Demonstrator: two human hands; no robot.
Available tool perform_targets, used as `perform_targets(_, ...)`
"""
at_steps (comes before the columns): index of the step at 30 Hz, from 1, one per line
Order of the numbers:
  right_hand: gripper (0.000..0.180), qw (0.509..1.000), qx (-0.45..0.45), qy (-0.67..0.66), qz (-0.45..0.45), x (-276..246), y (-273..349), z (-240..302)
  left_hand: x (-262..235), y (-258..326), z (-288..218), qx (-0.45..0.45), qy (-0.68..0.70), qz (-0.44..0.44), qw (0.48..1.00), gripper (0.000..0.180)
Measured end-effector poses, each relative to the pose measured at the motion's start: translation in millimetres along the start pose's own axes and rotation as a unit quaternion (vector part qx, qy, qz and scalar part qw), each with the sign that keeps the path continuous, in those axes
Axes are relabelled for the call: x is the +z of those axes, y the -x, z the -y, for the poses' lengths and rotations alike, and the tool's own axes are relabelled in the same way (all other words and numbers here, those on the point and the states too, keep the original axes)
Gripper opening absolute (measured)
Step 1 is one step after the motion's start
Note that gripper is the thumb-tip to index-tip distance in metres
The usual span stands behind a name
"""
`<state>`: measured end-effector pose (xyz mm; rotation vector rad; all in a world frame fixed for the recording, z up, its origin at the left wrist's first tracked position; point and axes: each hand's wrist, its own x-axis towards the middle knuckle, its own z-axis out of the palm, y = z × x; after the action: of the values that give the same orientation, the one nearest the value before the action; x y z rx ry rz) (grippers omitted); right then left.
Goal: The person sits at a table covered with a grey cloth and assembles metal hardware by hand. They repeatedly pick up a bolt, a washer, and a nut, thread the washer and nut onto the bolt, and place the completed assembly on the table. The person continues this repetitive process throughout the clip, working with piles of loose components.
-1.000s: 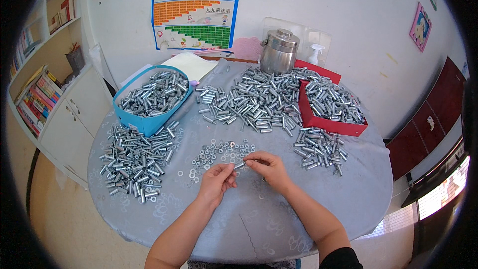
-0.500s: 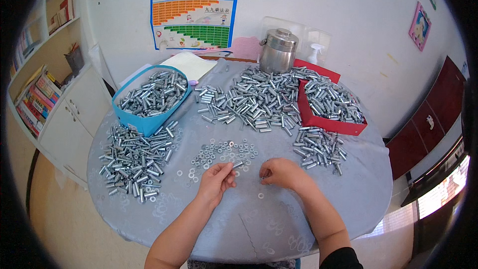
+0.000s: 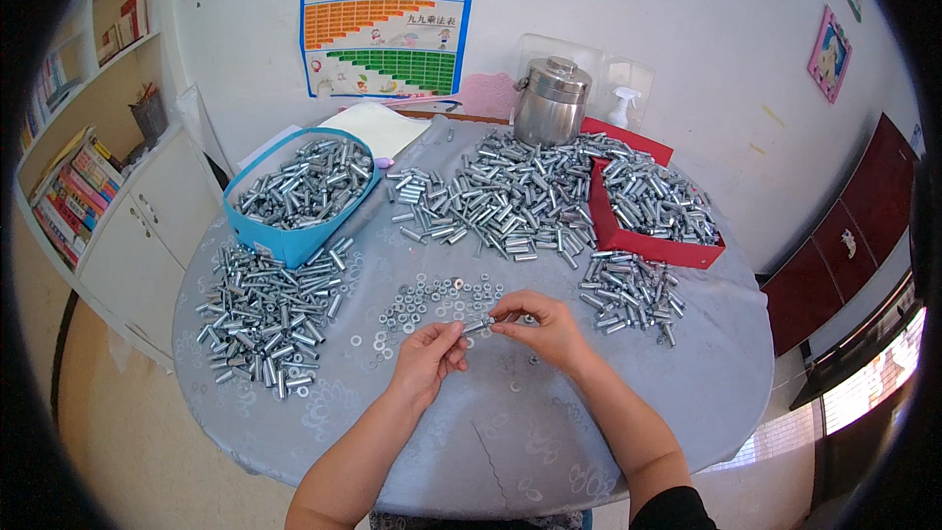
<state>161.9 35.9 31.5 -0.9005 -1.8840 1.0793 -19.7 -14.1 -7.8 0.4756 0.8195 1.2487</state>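
Observation:
A silvery sleeve anchor (image 3: 475, 326) is held between my two hands above the front middle of the table. My left hand (image 3: 428, 355) pinches its left end between thumb and fingers, the other fingers curled. At the right end, the fingertips of my right hand (image 3: 542, 328) close around the tip; whether a nut or washer is also between them is hidden. Just beyond my hands, loose nuts and washers (image 3: 424, 302) lie spread on the grey tablecloth (image 3: 412, 432). A small nut (image 3: 533, 360) lies below my right hand, with a thin washer (image 3: 515, 387) nearer me.
A blue box (image 3: 285, 241) full of anchors stands at the left, with an anchor pile (image 3: 265, 319) before it. Another big heap (image 3: 510, 191) lies at the back, beside a red box (image 3: 648, 247) of anchors and a steel pot (image 3: 554, 103). More anchors (image 3: 630, 292) lie at the right.
My right hand has come up from the tabletop and to the left, and now meets the anchor's right end. My left hand stays nearly where it was, still holding the anchor.

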Motion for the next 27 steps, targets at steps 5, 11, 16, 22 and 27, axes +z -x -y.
perform_targets(5, 0.016, 0.986, 0.122, 0.107, 0.032, 1.0, 1.4, 1.1, 2.7, 1.4, 0.6, 0.021, -0.04, 0.005, 0.999, 0.015)
perform_targets(11, 0.038, 0.994, 0.076, -0.064, -0.041, 10.2, 0.5, -9.6, 2.7, 1.2, 2.5, 0.042, -0.034, -0.005, 0.999, 0.014)
perform_targets(16, 0.042, 0.99, 0.13, -0.012, 0.052, -2.3, 2.1, -12.3, 2.1, -0.1, 0.0, 0.05, -0.025, -0.029, 0.998, 0.015)
perform_targets(22, 0.041, 0.99, 0.121, -0.056, 0.054, 2.1, 2.5, -7.6, 1.9, 0.0, -0.8, 0.057, -0.022, -0.027, 0.998, 0.014)
perform_targets(27, 0.04, 0.99, 0.119, -0.027, 0.068, -0.4, 2.9, -8.0, 2.1, 0.1, 0.4, 0.065, -0.024, -0.02, 0.997, 0.014)
